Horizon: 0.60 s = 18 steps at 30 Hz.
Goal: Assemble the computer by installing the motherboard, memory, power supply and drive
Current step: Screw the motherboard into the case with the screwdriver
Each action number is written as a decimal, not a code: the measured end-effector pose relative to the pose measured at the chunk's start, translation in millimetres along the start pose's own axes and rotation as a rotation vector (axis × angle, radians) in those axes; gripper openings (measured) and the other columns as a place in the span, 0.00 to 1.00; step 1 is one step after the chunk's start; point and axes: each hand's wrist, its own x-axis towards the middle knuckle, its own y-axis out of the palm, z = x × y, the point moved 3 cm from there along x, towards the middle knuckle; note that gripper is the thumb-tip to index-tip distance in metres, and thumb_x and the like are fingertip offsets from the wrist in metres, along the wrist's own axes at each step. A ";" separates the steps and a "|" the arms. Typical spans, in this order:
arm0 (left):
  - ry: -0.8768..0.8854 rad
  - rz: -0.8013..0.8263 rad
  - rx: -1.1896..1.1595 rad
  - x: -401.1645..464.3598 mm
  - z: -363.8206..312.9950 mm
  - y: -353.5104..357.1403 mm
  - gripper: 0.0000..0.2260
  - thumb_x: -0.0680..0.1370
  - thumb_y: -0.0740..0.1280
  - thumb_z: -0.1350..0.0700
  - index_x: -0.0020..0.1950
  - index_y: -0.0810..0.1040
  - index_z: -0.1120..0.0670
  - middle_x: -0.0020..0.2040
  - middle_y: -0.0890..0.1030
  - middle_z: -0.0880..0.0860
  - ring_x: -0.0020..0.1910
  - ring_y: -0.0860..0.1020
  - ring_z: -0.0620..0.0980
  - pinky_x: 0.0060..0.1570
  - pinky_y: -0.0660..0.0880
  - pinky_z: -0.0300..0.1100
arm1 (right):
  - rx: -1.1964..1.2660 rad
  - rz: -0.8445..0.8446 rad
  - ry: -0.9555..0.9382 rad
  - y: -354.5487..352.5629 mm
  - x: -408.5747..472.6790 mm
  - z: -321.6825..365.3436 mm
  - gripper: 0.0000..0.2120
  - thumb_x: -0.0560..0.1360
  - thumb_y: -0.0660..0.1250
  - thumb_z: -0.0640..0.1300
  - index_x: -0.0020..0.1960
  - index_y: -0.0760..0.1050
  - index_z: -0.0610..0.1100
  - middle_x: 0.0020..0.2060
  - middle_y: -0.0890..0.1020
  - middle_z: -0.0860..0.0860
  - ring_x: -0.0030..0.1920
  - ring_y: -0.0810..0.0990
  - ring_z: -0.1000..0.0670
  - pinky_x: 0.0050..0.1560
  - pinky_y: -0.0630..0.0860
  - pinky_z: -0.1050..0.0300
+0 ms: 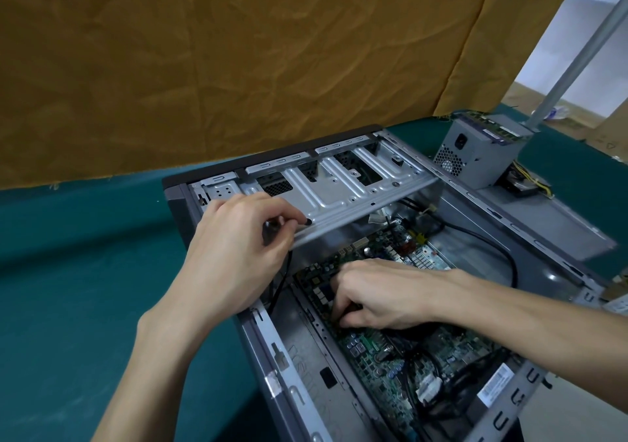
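An open grey computer case [299, 356] lies on its side on the green table. The green motherboard [380, 353] sits inside it. My left hand [234, 248] is at the edge of the silver drive cage [339, 183] and pinches a black cable [282, 282] that hangs down into the case. My right hand [380, 292] reaches into the case with its fingers curled down onto the motherboard's left part; what the fingertips hold is hidden. The grey power supply [475, 149] stands outside, behind the case, with a memory stick [492, 129] on top.
A brown cloth [238, 68] hangs behind the green table [85, 271]. The removed side panel [550, 214] lies to the right of the case under the power supply. A black cable [503, 254] loops inside the case. A metal pole [584, 51] rises at the right.
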 end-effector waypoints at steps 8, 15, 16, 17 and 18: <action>0.001 -0.002 0.003 -1.6 0.4 -1.0 0.07 0.81 0.66 0.51 0.52 0.84 0.41 0.46 0.80 0.37 0.48 0.78 0.43 0.55 0.74 0.53 | 0.050 0.002 0.001 -2.6 0.4 -0.4 0.11 0.79 0.71 0.50 0.59 0.84 0.50 0.53 0.85 0.53 0.57 0.81 0.49 0.60 0.77 0.53; 0.002 0.001 0.001 -0.9 -0.1 -0.8 0.07 0.81 0.66 0.51 0.52 0.84 0.42 0.46 0.81 0.38 0.48 0.78 0.44 0.56 0.75 0.54 | 0.006 0.036 -0.006 -0.7 2.2 0.1 0.11 0.79 0.70 0.50 0.60 0.84 0.50 0.53 0.86 0.52 0.57 0.81 0.47 0.60 0.77 0.48; 0.002 0.002 0.001 -1.0 -0.2 -0.9 0.07 0.81 0.66 0.51 0.52 0.84 0.42 0.46 0.81 0.38 0.49 0.78 0.44 0.56 0.74 0.54 | 0.007 0.037 -0.005 -0.9 2.1 0.1 0.11 0.79 0.70 0.50 0.60 0.84 0.50 0.53 0.85 0.52 0.57 0.81 0.47 0.60 0.77 0.49; 0.002 0.002 0.001 -1.0 -0.2 -1.1 0.07 0.81 0.66 0.51 0.52 0.84 0.42 0.46 0.81 0.38 0.49 0.78 0.44 0.56 0.74 0.54 | 0.009 0.037 -0.006 -0.9 1.9 0.3 0.11 0.80 0.70 0.50 0.60 0.84 0.50 0.53 0.85 0.52 0.57 0.81 0.47 0.61 0.77 0.49; 0.001 0.002 0.001 -1.1 -0.1 -1.1 0.07 0.81 0.66 0.51 0.52 0.84 0.42 0.46 0.81 0.38 0.49 0.78 0.44 0.56 0.74 0.54 | 0.011 0.034 -0.008 -0.8 1.7 0.3 0.11 0.80 0.70 0.50 0.60 0.84 0.50 0.53 0.85 0.52 0.57 0.81 0.48 0.61 0.77 0.49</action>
